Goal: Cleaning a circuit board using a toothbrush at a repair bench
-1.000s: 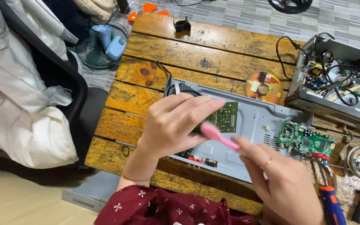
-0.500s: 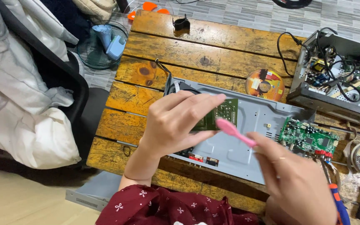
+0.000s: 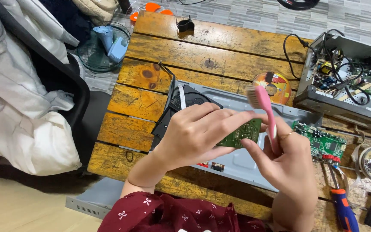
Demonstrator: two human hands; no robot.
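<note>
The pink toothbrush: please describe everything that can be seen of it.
The pink toothbrush looks like plastic, with a slim handle and a head of pale bristles at the top. It stands nearly upright, the head tilted a little to the left, the bristles facing left. The right hand holds its lower handle, which is hidden in the fingers. The head is above the small green circuit board held by the left hand; the bristles do not seem to touch it. The bristles look a little blurred.

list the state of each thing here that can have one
left hand: gripping small green circuit board
right hand: holding pink toothbrush, bristles up
flat grey metal player chassis: cover off
grey metal box at right: open, wires exposed
orange-handled screwdriver: lying unused
</note>
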